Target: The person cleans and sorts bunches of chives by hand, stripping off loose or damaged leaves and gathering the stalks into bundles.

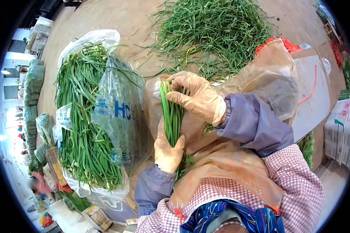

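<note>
A bunch of green garlic chives (171,116) stands nearly upright in front of my chest, pale cut ends at the top. My left hand (169,151), in a cream glove, is closed round the lower part of the bunch. Higher up, my right hand (196,97), gloved too, curls its fingers and thumb round the top near the pale ends. Some leaves show below my left hand, against the translucent plastic apron (225,167). Close by on the left, a clear plastic bag (122,105) with blue print is packed with more chives (85,116).
A large heap of loose chives (214,35) lies on the floor ahead. To the right are a pale board (309,89), red ties (286,46) and a brown plastic sheet (260,77). White crates (338,128) stand at the far right; stacked wrapped bundles (33,89) line the left.
</note>
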The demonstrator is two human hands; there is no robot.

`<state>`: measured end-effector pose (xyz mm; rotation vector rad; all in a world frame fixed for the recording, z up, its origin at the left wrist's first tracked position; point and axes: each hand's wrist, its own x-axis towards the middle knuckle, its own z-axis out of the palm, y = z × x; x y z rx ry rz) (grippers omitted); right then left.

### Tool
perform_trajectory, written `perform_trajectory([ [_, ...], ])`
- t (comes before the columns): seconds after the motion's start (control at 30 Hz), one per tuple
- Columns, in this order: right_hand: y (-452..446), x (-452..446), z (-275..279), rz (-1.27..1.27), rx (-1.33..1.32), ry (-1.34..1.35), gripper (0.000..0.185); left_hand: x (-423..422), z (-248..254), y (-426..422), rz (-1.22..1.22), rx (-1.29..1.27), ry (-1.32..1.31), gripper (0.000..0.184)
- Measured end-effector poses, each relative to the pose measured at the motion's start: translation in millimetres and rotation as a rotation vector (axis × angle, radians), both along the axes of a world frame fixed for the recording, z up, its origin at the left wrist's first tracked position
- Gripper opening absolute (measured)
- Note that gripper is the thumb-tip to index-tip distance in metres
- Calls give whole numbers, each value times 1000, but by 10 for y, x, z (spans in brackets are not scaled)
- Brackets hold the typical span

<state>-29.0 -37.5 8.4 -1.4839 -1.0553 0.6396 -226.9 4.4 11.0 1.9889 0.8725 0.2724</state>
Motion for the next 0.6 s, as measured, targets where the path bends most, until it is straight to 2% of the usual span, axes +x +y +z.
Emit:
perform_trajectory([
  [0.1,-23,69,-33,38,47,-19,15,-32,-103,30,-20,14,-62,67],
  [0.13,-38,87,-48,39,59,-46,14,-31,-146,55,-43,-51,-117,65],
  [0.17,-37,84,-32,-35,133,46,11,-29,-190,102,-68,-116,-172,63],
  [0.2,-68,79,80,-127,253,445,10,-26,-208,141,-93,-181,-226,62],
  [0.23,-72,312,74,-252,323,396,8,8,14,131,55,-587,-99,57],
  [0.27,-76,544,69,-380,383,339,8,-17,18,148,43,-697,-110,58],
  [0.3,-137,867,71,-543,435,104,14,-52,25,171,31,-804,-120,58],
  [0.33,-216,1153,56,-616,596,210,16,-68,29,208,16,-910,-132,58],
  [0.37,-301,1384,76,-872,514,166,14,-72,5,256,-52,-1036,-201,64],
  [0.4,-392,1616,136,-1087,499,306,10,-79,-57,281,-81,-1172,-300,66],
  [0.47,-571,2079,-113,-1276,595,355,15,-108,-215,302,-140,-1444,-501,71],
  [0.53,-649,2001,-141,-1264,121,6,16,-121,-303,299,-183,-1570,-605,71],
  [0.6,-469,1591,-237,-819,163,58,28,-125,-342,302,-218,-1688,-704,72],
])
